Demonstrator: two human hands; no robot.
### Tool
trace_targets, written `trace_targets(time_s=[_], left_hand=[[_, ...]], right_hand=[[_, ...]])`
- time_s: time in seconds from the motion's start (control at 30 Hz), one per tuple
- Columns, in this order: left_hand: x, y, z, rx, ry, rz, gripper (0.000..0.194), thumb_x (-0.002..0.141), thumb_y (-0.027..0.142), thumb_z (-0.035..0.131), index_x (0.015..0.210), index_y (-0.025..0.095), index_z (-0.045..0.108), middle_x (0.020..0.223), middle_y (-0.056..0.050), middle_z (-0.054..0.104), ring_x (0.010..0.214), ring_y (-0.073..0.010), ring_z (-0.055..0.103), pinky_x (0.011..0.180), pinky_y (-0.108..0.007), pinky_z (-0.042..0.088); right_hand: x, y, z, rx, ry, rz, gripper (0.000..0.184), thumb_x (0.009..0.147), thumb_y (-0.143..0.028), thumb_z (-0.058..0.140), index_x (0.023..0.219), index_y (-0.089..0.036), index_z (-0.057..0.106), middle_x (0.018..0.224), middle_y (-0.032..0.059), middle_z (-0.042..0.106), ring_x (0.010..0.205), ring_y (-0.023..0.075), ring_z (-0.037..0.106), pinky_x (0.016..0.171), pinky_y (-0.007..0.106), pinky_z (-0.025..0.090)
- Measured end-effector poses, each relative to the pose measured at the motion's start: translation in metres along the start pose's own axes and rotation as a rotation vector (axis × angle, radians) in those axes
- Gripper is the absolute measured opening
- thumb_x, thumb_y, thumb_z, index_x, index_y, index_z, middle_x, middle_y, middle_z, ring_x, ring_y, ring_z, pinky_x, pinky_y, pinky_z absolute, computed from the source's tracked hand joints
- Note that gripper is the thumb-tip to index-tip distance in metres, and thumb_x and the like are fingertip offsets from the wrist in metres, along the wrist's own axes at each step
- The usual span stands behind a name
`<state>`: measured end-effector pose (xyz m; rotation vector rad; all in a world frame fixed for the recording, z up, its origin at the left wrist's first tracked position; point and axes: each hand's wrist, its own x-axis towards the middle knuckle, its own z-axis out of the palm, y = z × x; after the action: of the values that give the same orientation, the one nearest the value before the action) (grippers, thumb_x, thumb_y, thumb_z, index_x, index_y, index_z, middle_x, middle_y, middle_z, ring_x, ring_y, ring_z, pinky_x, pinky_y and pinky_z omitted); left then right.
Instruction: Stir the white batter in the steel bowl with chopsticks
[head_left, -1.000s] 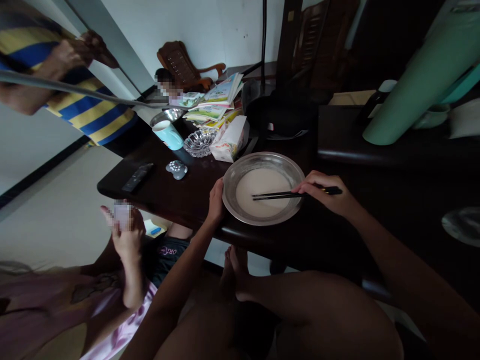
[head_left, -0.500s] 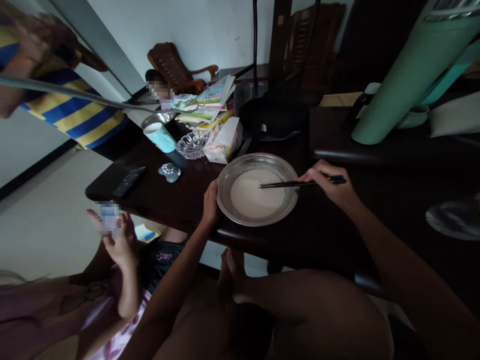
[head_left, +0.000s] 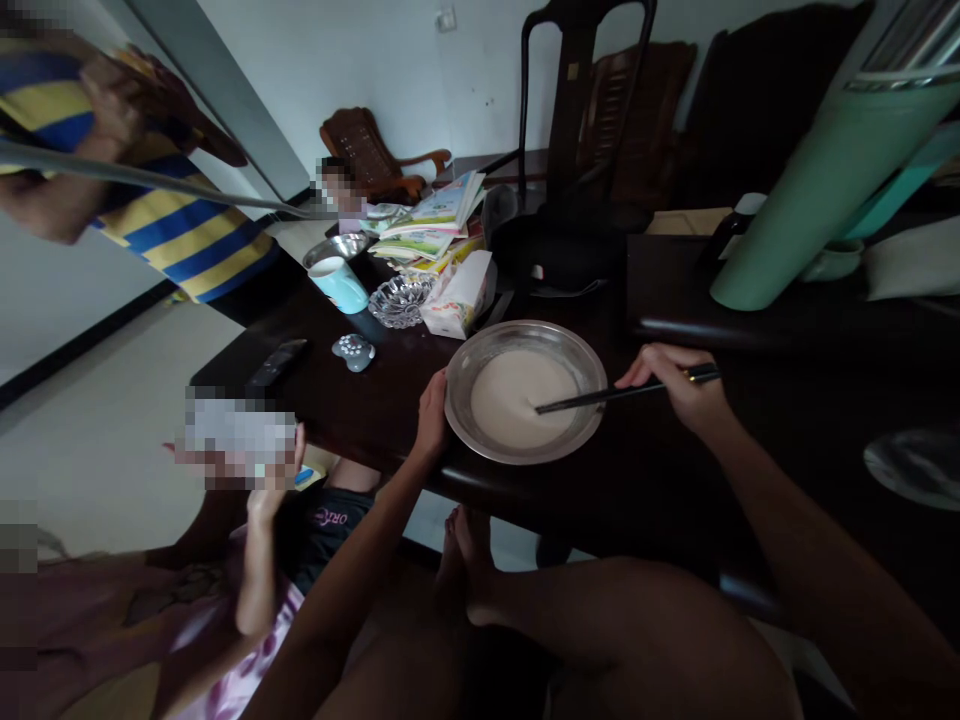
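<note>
A wide metal bowl [head_left: 465,400] stands near the front edge of the dark table, with a pale, milky batter [head_left: 517,385] in it. At the bowl's left side, my left hand [head_left: 433,412] grips the rim and wall. My right hand [head_left: 681,382], to the right of the bowl, is closed around dark chopsticks [head_left: 611,394]. They cross over the right rim, and their tips dip into the batter right of its middle. Small ripples show around the tips.
Behind the bowl are a tissue packet [head_left: 459,300], a glass dish [head_left: 401,300], a light-blue mug [head_left: 341,287] and stacked booklets [head_left: 431,225]. A tall green flask [head_left: 795,210] stands at the right. One person sits at my left; another in a striped shirt [head_left: 187,240] stands beyond.
The chopstick tips have shifted toward the near side of the batter, and my right hand has moved slightly right. My left hand stays at the rim. The seated person's hands have risen.
</note>
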<state>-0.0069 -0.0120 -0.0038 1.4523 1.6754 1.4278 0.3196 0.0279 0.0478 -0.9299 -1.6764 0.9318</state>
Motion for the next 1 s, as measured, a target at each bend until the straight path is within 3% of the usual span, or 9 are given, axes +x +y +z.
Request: trace_targets(time_s=[0.07,0.13,0.3,0.4,0.53,0.67,0.77,0.87,1.0], left_hand=[[0.0,0.0,0.001,-0.016,0.007,-0.009,0.044,0.098,0.04,0.034,0.11,0.014,0.067,0.115,-0.01,0.069,0.11,-0.022,0.06,0.102,-0.035,0.043],[-0.001,0.001,0.001,-0.024,0.01,-0.028,0.044,0.098,0.04,0.034,0.109,0.014,0.067,0.114,-0.009,0.069,0.109,-0.0217,0.06,0.101,-0.035,0.044],[-0.001,0.003,0.0,-0.044,-0.002,-0.024,0.042,0.097,0.041,0.035,0.107,0.015,0.066,0.115,-0.009,0.069,0.111,-0.022,0.06,0.102,-0.034,0.043],[0.0,0.001,-0.002,-0.067,-0.003,-0.023,0.04,0.096,0.042,0.037,0.106,0.016,0.066,0.115,-0.009,0.069,0.111,-0.0234,0.06,0.103,-0.037,0.043],[0.001,-0.003,-0.003,-0.085,-0.022,-0.033,0.042,0.096,0.044,0.037,0.108,0.016,0.066,0.116,-0.008,0.068,0.112,-0.0256,0.059,0.102,-0.037,0.043],[0.002,-0.006,-0.002,-0.108,-0.02,-0.06,0.043,0.095,0.045,0.037,0.108,0.016,0.066,0.117,-0.009,0.068,0.111,-0.0253,0.059,0.102,-0.037,0.043],[0.002,-0.006,-0.001,-0.138,-0.026,-0.075,0.043,0.094,0.046,0.038,0.106,0.016,0.067,0.116,-0.008,0.068,0.112,-0.0245,0.059,0.102,-0.037,0.044],[0.002,-0.004,-0.002,-0.14,-0.029,-0.08,0.043,0.093,0.045,0.038,0.105,0.015,0.067,0.114,-0.009,0.069,0.111,-0.0239,0.06,0.101,-0.036,0.045],[0.002,-0.002,-0.002,-0.132,-0.03,-0.073,0.043,0.093,0.045,0.038,0.106,0.015,0.066,0.115,-0.01,0.069,0.111,-0.0239,0.06,0.102,-0.037,0.044]], right_hand=[[-0.002,-0.001,0.006,-0.016,-0.15,0.007,0.04,0.09,-0.052,0.059,0.063,-0.024,0.069,0.073,0.0051,0.074,0.072,0.0227,0.07,0.069,0.037,0.054],[-0.003,-0.001,0.01,-0.054,-0.199,-0.007,0.03,0.088,-0.048,0.063,0.075,-0.023,0.074,0.082,0.0049,0.076,0.078,0.0222,0.07,0.072,0.036,0.053],[-0.001,0.004,0.006,-0.026,-0.014,0.036,0.039,0.091,-0.051,0.057,0.069,-0.021,0.068,0.077,0.0052,0.075,0.072,0.0196,0.066,0.063,0.031,0.051],[-0.003,0.004,0.013,0.051,-0.068,0.026,0.048,0.092,-0.054,0.053,0.059,-0.02,0.061,0.068,0.0053,0.071,0.053,0.0142,0.055,0.053,0.029,0.045],[-0.004,0.0,0.024,0.058,-0.169,-0.006,0.036,0.086,-0.051,0.063,0.069,-0.02,0.067,0.069,0.0036,0.068,0.058,0.0148,0.058,0.055,0.028,0.046],[-0.001,-0.002,0.011,0.017,-0.042,0.019,0.032,0.082,-0.044,0.069,0.062,-0.021,0.057,0.058,-0.0002,0.061,0.051,0.0126,0.05,0.048,0.026,0.039],[-0.002,-0.003,0.008,0.182,0.005,0.056,0.033,0.086,-0.05,0.061,0.07,-0.023,0.051,0.047,-0.004,0.054,0.041,0.0113,0.04,0.04,0.024,0.03],[-0.003,-0.004,0.017,0.269,-0.073,0.044,0.036,0.075,-0.049,0.074,0.079,-0.024,0.049,0.056,-0.0035,0.061,0.046,0.0123,0.048,0.043,0.024,0.037],[-0.001,-0.003,0.021,0.225,-0.02,0.066,0.036,0.074,-0.039,0.079,0.086,-0.026,0.048,0.071,-0.001,0.069,0.055,0.0142,0.057,0.05,0.027,0.046]])
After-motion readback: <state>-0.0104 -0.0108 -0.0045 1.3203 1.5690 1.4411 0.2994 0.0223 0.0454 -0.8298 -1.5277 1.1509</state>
